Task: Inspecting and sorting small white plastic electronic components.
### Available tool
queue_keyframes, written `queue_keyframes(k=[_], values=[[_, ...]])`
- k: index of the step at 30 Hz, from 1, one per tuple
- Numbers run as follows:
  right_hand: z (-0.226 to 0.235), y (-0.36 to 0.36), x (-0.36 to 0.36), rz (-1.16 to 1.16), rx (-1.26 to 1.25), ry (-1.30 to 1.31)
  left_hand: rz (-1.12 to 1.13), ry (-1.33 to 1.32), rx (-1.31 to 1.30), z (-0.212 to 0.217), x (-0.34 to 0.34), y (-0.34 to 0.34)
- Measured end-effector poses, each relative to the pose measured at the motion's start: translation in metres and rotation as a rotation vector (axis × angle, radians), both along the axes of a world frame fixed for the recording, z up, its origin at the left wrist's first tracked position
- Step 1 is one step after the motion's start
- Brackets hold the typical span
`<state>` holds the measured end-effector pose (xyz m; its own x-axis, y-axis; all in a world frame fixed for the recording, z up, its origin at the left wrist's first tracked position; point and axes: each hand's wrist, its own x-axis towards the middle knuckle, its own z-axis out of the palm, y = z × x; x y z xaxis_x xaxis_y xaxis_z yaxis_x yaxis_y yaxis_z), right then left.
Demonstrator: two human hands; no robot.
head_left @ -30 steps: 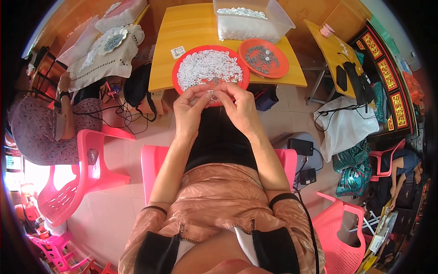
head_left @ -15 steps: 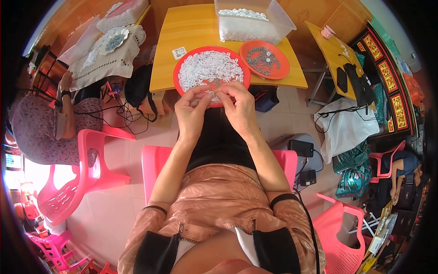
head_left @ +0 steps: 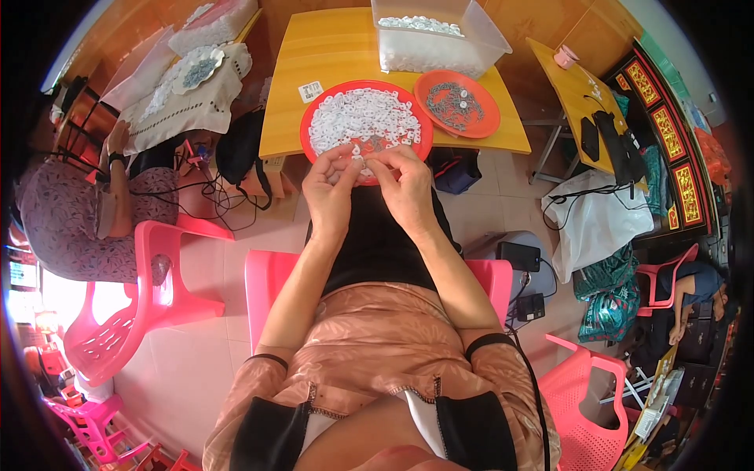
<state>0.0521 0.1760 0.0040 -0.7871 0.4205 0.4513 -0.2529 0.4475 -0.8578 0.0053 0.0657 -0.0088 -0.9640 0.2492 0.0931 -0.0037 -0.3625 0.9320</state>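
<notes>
My left hand [head_left: 328, 192] pinches a small white plastic piece [head_left: 356, 152] between thumb and fingers, over the near rim of a red tray [head_left: 425, 141]. Close against it, my right hand [head_left: 406, 187] is closed too, thumb and forefinger together by the white piece. Anything between the right fingertips is too small to make out. The tray carries a heap of small white plastic pieces [head_left: 361, 116], with a few grey bits near the hands. To its right, an orange-red plate [head_left: 488, 124] holds small grey parts [head_left: 452, 108] and a couple of white pieces.
The yellow table [head_left: 314, 47] also bears a clear bin [head_left: 440, 59] of white pieces and a small printed card [head_left: 310, 92]. At left, a person [head_left: 86, 220] sits by a cloth-covered table. Pink chairs [head_left: 177, 275] and a white bag [head_left: 601, 216] stand around.
My hands have drawn slightly apart and the right has shifted a little left and down. The white piece in my left fingers now shows more clearly.
</notes>
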Motion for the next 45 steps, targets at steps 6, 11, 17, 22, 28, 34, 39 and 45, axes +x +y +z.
queue_keyframes(k=[6,11,17,22,28,34,39,45], values=[[-0.017,0.023,-0.022,-0.013,-0.027,-0.172,-0.005,-0.086,0.014,-0.011,-0.023,-0.014],[-0.028,0.035,-0.065,-0.148,0.451,-0.136,0.003,-0.182,0.023,-0.020,-0.036,-0.022],[-0.025,0.020,-0.100,-0.165,0.734,-0.266,-0.009,-0.228,0.061,-0.023,-0.037,-0.021],[-0.036,0.026,-0.116,-0.158,0.633,-0.329,-0.018,-0.222,0.066,-0.023,-0.037,-0.019],[-0.035,0.028,-0.115,-0.049,0.496,-0.376,-0.017,-0.218,0.068,-0.026,-0.037,-0.020],[-0.036,0.029,-0.108,-0.059,0.476,-0.324,-0.017,-0.232,0.066,-0.025,-0.037,-0.020],[-0.020,0.026,-0.084,0.090,-0.018,-0.308,-0.029,-0.267,0.112,-0.019,-0.038,-0.022],[0.004,0.022,-0.048,0.419,-0.620,-0.267,-0.026,-0.195,0.152,-0.004,-0.035,-0.026]])
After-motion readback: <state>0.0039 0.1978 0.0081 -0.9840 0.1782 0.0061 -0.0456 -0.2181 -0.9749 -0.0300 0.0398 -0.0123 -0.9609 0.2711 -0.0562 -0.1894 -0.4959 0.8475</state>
